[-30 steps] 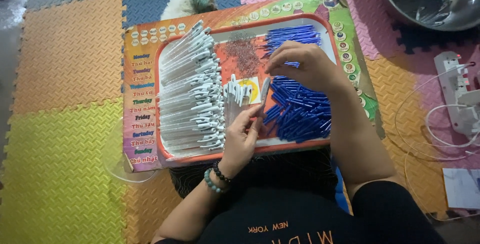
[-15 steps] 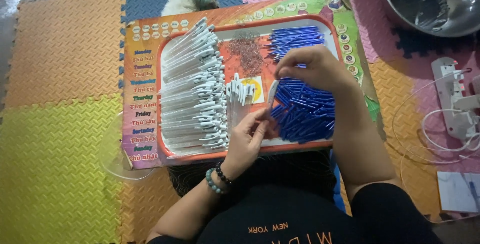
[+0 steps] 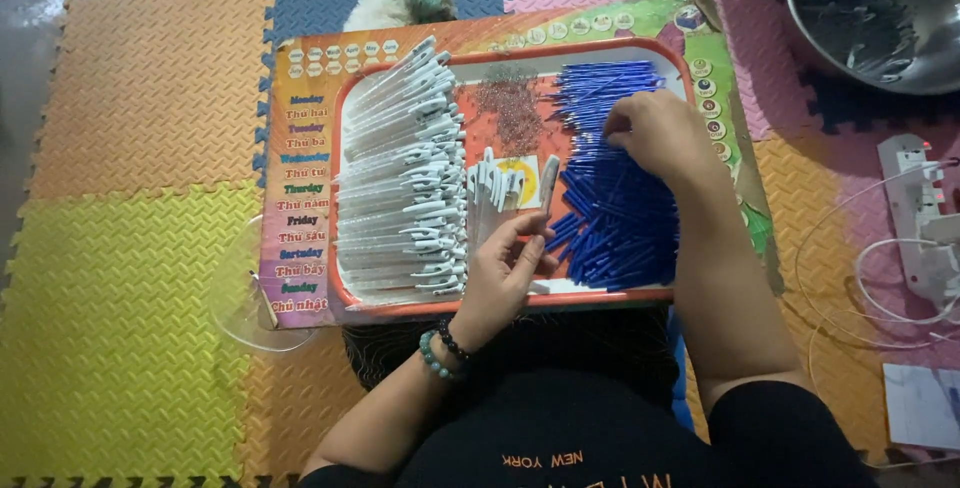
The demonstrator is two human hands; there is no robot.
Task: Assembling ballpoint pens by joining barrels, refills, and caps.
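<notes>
One white pen barrel [image 3: 547,180] sits upright-ish in the left hand [image 3: 503,273], pinched betw thumb & fingers, just over the tray's near-middle. Right hand [image 3: 662,136] lies curled on the blue refill pile [image 3: 610,188], fingertips pressed into the sticks near the tray's far-right part; can't tell if it has actually gripped one.

Tray [image 3: 500,305] is a red-rimmed rectangle resting on a colourful printed board [image 3: 300,198]. Board's left edge carries a column of coloured word labels, its far edge a row of small round pale badges, right edge a column of round badges w/ green & brown artwork. Along the tray's left side: a dense row of white pen bodies [image 3: 400,188], clips pointing right. Centre: a small bunch of white caps [image 3: 495,188] atop a yellow-white patch, w/ a heap of tiny metal springs [image 3: 515,108] toward the far edge.

Vs 1 s ago: left hand has drawn back toward the near edge & now holds the barrel up; right hand has shifted from the middle of the blue pile toward its far end. Piles look unchanged.

Around: foam puzzle mats [image 3: 130,278] in yellow, orange, blue, pink. Clear plastic dish [image 3: 250,298] pokes out under the board's near-left corner. Furry animal [image 3: 400,0] lies just beyond the board's far edge. Steel bowl [image 3: 880,8] at far right, white power strip [image 3: 920,213] w/ white cable [image 3: 850,298] beside the right forearm. Right forearm covers part of the board's right edge.
</notes>
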